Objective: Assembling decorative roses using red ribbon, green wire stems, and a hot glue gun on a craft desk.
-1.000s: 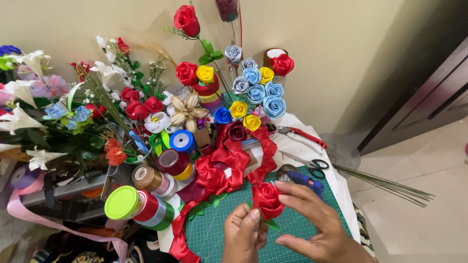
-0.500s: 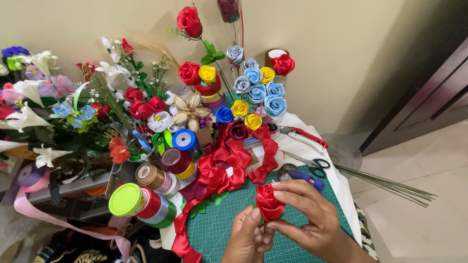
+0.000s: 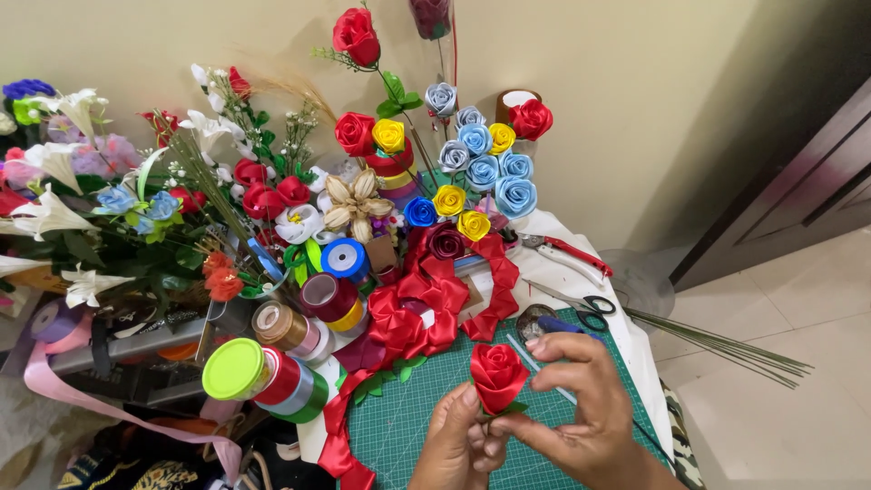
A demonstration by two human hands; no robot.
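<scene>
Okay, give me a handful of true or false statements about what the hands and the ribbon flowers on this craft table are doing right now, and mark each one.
1. Both hands hold the red ribbon rose above the green cutting mat. True: the left hand pinches it from below and the right hand is at its side.
2. The black-handled scissors are in the right hand. False: they lie on the table beyond the hands.
3. The stack of ribbon spools with a lime green lid lies left of the mat. True.
4. The red-handled pliers lie on the floor. False: they rest on the white tabletop by the blue and yellow ribbon roses.
</scene>
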